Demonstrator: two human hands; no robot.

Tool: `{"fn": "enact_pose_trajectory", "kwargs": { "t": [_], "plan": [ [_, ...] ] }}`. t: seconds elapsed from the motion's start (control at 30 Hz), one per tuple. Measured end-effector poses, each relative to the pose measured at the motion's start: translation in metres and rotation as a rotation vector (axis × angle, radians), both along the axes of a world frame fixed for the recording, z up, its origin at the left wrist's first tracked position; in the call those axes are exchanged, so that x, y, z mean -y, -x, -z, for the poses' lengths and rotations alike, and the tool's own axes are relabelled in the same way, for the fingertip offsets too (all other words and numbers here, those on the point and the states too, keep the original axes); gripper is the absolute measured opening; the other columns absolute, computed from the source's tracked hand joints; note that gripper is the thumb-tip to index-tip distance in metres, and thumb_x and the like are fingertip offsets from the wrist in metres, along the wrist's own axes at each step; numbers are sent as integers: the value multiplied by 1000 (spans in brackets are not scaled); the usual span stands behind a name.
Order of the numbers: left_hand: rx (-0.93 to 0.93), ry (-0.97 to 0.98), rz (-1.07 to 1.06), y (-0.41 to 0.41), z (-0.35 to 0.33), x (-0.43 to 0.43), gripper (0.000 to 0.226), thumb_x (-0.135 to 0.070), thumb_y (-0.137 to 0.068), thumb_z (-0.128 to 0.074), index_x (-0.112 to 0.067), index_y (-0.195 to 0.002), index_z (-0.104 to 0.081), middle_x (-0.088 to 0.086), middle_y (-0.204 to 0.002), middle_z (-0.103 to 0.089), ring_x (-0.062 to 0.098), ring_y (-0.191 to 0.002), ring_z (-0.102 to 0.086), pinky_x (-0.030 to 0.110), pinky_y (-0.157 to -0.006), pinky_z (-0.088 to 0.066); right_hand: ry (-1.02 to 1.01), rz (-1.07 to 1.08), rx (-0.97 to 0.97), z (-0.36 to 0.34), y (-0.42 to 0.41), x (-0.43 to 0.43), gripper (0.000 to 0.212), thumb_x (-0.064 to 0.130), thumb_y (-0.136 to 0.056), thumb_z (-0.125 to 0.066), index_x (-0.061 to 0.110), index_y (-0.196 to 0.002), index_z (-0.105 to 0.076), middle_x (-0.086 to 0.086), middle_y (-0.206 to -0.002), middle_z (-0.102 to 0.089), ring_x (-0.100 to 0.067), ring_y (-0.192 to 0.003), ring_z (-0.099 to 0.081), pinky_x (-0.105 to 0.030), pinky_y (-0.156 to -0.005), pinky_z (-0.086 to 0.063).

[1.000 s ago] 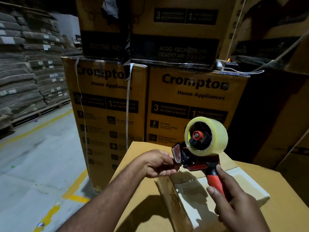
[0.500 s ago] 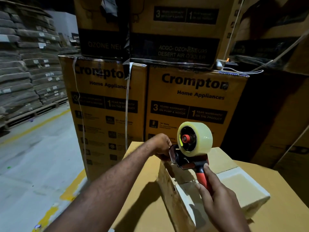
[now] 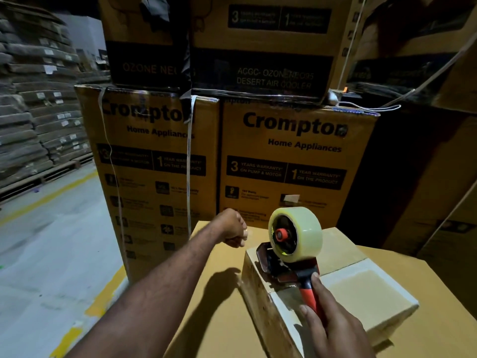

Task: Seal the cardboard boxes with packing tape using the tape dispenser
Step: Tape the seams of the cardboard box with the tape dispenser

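Two Crompton cartons [image 3: 291, 156] behind one small box [image 3: 361, 288], one tape dispenser [image 3: 296, 239].

The red-handled tape dispenser [image 3: 289, 264], loaded with a clear tape roll [image 3: 307, 233], rests nose-down on the small cardboard box [image 3: 361, 288]; the right fingers [image 3: 309, 316] wrap its handle, the roll just beyond them.

You are standing in a warehouse: stacked appliance cartons [image 3: 284, 156], loaded pallets [image 3: 38, 130] and yellow floor lines [image 3: 51, 195] surround you.
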State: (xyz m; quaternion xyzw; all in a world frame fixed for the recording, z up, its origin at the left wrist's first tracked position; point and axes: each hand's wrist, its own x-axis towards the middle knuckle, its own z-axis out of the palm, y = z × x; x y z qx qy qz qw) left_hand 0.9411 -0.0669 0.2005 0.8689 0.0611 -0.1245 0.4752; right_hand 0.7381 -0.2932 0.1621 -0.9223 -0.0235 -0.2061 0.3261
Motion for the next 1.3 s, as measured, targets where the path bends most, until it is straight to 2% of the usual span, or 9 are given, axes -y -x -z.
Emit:
{"fn": "enact_pose_trajectory", "kwargs": {
  "t": [0.1,0.23,0.43,0.57,0.67,0.77,0.9,1.13,1.3],
  "plan": [
    [22,55,-4,-2,8,2,13,-10,-97,-67,-5,-109,-66,14,-96,-75,17,-72,-74,26,-57,-58,30,11,55,-4,4,3,84,21,-74,-86,57,-137,-43,16,-73,-58,-2,-64,-58,-11,-57,-45],
    [22,86,15,-6,11,8,12,-9,-97,-68,-6,-108,-66,16,-96,-76,19,-73,-74,27,-57,-55,41,-15,89,-1,9,2,76,11,-67,-90,29,-136,-62,15,-69,-59,20,-90,-54,5,-69,-36],
    [38,26,6,-12,19,15,9,-10,-96,-69,-7,-104,-69,12,-92,-77,17,-71,-74,23,-50,-53,29,-32,86,1,13,1,70,7,-67,-90,26,-130,-67,7,-63,-62,-2,-80,-57,3,-65,-37],
    [71,-45,13,-11,26,16,7,-10,-95,-71,-8,-102,-71,8,-91,-77,15,-72,-71,23,-52,-52,-39,-54,69,1,12,1,61,23,-69,-73,27,-130,-65,4,-60,-60,-2,-76,-56,3,-65,-36],
    [70,-36,41,-10,30,13,9,-11,-93,-73,-8,-101,-74,7,-92,-77,15,-76,-66,26,-60,-55,-46,-50,38,2,15,1,59,22,-68,-73,17,-127,-70,7,-62,-61,-3,-75,-56,6,-67,-35],
    [53,31,47,-10,29,10,11,-9,-93,-72,-5,-104,-73,9,-93,-77,14,-72,-66,26,-58,-54,-66,-44,44,5,17,2,55,14,-75,-75,18,-129,-68,6,-64,-63,-3,-77,-58,6,-65,-37],
    [31,40,64,-10,29,9,12,-7,-93,-72,-4,-105,-72,9,-92,-77,12,-69,-63,24,-56,-51,-44,-35,27,2,18,4,59,26,-72,-70,22,-131,-67,6,-62,-60,-1,-78,-57,5,-62,-36],
    [-48,84,82,-7,36,6,18,-7,-92,-73,-5,-110,-71,7,-90,-74,12,-70,-62,23,-55,-50,9,-21,71,8,19,6,54,18,-77,-79,25,-129,-68,7,-65,-63,-4,-77,-56,1,-63,-39],
    [-100,110,56,-1,46,8,27,-12,-94,-73,-7,-120,-69,7,-93,-68,14,-72,-57,27,-59,-48,67,-53,28,11,17,8,76,10,-60,-93,25,-130,-68,6,-68,-66,-8,-76,-57,-3,-65,-40]
  ]
}}
